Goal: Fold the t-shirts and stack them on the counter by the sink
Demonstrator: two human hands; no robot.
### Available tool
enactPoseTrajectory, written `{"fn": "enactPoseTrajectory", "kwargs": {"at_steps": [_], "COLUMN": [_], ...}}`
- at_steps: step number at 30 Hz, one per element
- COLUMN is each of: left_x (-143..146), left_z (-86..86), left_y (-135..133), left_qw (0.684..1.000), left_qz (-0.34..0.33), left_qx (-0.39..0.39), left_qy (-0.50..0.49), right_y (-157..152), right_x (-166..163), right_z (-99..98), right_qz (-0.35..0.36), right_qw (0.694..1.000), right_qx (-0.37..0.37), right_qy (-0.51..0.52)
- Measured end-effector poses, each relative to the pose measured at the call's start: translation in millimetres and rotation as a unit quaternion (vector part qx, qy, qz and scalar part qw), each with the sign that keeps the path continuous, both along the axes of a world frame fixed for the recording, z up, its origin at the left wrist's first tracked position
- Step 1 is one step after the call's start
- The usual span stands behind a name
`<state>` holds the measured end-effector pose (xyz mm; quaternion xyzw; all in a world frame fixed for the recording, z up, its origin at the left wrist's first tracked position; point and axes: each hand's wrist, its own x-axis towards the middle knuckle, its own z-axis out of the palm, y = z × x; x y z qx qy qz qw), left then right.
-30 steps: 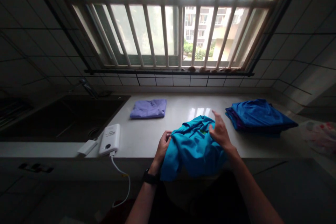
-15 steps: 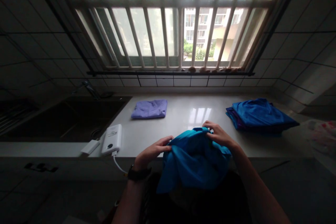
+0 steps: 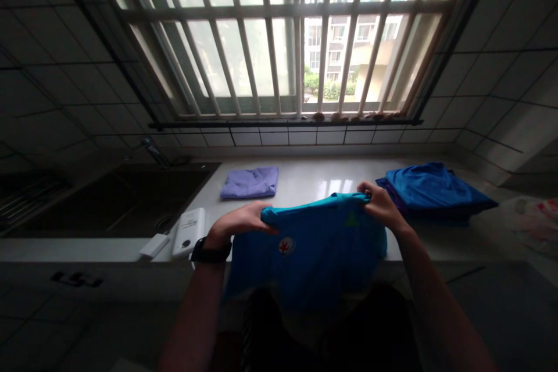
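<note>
A blue T-shirt [image 3: 318, 250] hangs stretched between my two hands in front of the counter edge, a round white badge with a red mark and a green patch showing on it. My left hand [image 3: 244, 219], with a dark watch at the wrist, is closed on the shirt's upper left edge. At the upper right edge, my right hand [image 3: 377, 202] grips the cloth. Behind the shirt on the counter lies a folded purple garment [image 3: 250, 182]. A pile of folded blue and purple clothes [image 3: 431, 192] sits beyond my right hand.
The pale counter [image 3: 300, 170] runs below a barred window [image 3: 279, 58]. To the left are a dark sink [image 3: 117, 197] with a faucet [image 3: 154, 153], a white power bank [image 3: 188, 232] and a small white block [image 3: 154, 246]. A plastic bag [image 3: 532, 215] lies far right.
My hands have moved apart, the left one leftward, the right one rightward and up. The bunched blue cloth is now spread out, and its badge and green patch have come into view.
</note>
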<state>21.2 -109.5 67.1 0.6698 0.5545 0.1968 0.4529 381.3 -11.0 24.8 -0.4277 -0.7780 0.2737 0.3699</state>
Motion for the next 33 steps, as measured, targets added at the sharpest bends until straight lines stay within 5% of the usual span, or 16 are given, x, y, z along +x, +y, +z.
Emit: {"fn": "enactPoseTrajectory", "kwargs": {"at_steps": [2, 5, 7, 10, 13, 15, 17, 21, 24, 30, 33], "left_x": [-11, -22, -20, -1, 30, 50, 64, 72, 70, 70, 71], "left_z": [-1.6, 2.7, 6.4, -2.4, -39.4, -75.5, -111.1, -152.8, -158.0, -154.2, -151.4], "left_y": [6, 24, 42, 70, 81, 74, 62, 39, 33, 34, 34], "left_qw": [0.999, 0.98, 0.943, 0.851, 0.802, 0.829, 0.861, 0.863, 0.86, 0.862, 0.86], "left_qz": [-0.018, 0.064, 0.141, 0.256, 0.271, 0.193, 0.095, 0.102, 0.135, 0.139, 0.135], "left_qx": [0.031, 0.151, 0.252, 0.391, 0.401, 0.326, 0.252, 0.225, 0.211, 0.196, 0.199], "left_qy": [0.037, 0.117, 0.168, 0.241, 0.351, 0.412, 0.431, 0.442, 0.445, 0.446, 0.449], "right_y": [4, 15, 27, 45, 44, 31, 12, -14, -13, -11, -19], "right_x": [4, 13, 16, 8, -15, -32, -45, -39, -5, 67, 59], "right_z": [-2.0, 6.8, 16.3, 21.1, 1.1, -25.8, -57.1, -101.9, -108.0, -91.4, -88.3], "right_qz": [-0.009, 0.08, 0.081, -0.123, -0.303, -0.275, -0.175, -0.059, -0.074, -0.249, -0.181], "right_qw": [1.0, 0.992, 0.985, 0.968, 0.913, 0.913, 0.931, 0.939, 0.941, 0.901, 0.929], "right_qx": [0.009, -0.046, -0.052, 0.03, 0.124, 0.149, 0.121, 0.024, 0.012, 0.019, 0.093], "right_qy": [-0.021, -0.082, -0.141, -0.217, -0.245, -0.263, -0.296, -0.338, -0.331, -0.354, -0.309]}}
